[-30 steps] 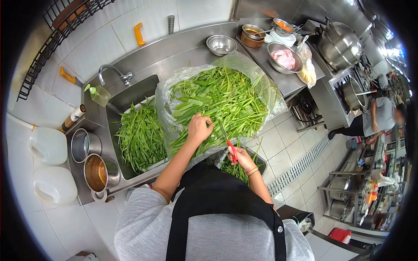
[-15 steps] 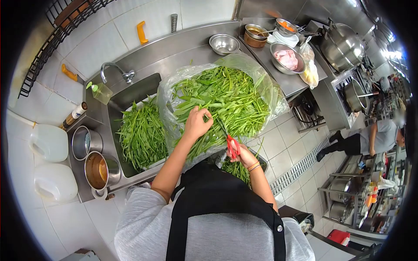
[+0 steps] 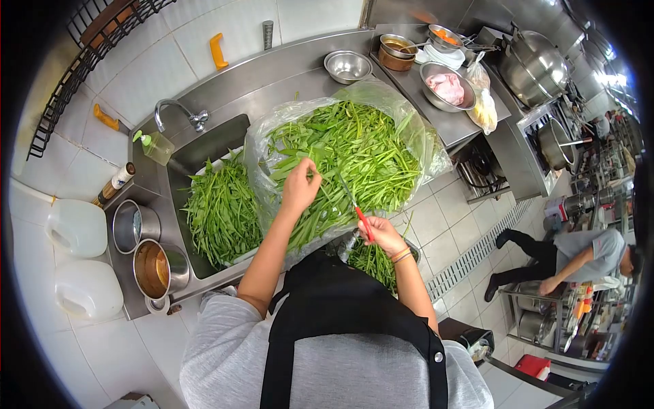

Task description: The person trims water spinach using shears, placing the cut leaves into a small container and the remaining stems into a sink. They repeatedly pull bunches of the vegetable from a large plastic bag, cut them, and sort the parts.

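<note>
My left hand (image 3: 302,186) is closed in a pinch on some water spinach (image 3: 294,168), over the left part of a big clear plastic bag (image 3: 257,140). A large heap of cut-looking water spinach (image 3: 371,146) fills that opened bag. My right hand (image 3: 385,237) is wrapped round the red handles of a pair of scissors (image 3: 362,219). Their blades point up and left over the heap, to the right of my left hand. More greens (image 3: 221,211) lie piled in the sink at the left, and another bunch (image 3: 373,262) sits low, below my right hand.
A tap (image 3: 197,120) and soap bottle (image 3: 157,146) stand behind the sink (image 3: 197,157). Metal pots (image 3: 178,266) and white jugs (image 3: 88,290) are at left. A bowl of raw meat (image 3: 446,102) rests at right. Another person (image 3: 579,262) is on the tiled floor.
My left hand has shifted slightly left and up. The scissors have turned so their handles show edge-on. The other person has moved lower in the view, with an arm stretched out.
</note>
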Motion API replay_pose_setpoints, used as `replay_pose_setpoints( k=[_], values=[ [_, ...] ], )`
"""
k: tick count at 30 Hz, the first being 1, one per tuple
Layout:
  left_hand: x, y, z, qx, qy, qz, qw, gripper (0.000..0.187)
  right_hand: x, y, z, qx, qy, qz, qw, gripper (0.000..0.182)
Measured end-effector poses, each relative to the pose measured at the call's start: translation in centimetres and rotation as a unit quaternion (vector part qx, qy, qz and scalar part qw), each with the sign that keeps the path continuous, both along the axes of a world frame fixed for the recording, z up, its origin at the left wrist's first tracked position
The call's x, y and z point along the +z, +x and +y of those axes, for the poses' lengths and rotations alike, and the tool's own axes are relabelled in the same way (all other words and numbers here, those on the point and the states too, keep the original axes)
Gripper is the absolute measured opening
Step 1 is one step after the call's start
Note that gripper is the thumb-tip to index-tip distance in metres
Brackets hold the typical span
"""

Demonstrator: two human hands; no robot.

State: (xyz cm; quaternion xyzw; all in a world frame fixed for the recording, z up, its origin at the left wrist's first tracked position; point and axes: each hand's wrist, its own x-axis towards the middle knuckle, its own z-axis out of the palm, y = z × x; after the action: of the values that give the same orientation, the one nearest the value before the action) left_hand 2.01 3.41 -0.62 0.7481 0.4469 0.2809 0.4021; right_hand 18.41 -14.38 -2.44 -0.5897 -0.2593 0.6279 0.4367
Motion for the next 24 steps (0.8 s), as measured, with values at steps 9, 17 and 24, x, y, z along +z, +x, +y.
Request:
replay_pose_setpoints(
  k=[9, 17, 24],
  values=[
    [-0.7, 1.5, -3.9, -0.084, 0.145, 0.125, 0.978, 0.011, -0.6, 0.3, -1.4, -0.129, -0.055, -0.057, 0.989, 0.041],
    [-4.9, 1.6, -3.5, -0.090, 0.137, 0.196, 0.967, 0.015, -1.1, 0.8, -2.9, -0.061, -0.048, -0.015, 0.997, 0.038],
    [-0.7, 0.1, -1.9, -0.035, 0.017, 0.160, 0.986, 0.024, -0.2, 0.5, -4.5, -0.033, -0.025, 0.048, 0.998, 0.040]
  ],
)
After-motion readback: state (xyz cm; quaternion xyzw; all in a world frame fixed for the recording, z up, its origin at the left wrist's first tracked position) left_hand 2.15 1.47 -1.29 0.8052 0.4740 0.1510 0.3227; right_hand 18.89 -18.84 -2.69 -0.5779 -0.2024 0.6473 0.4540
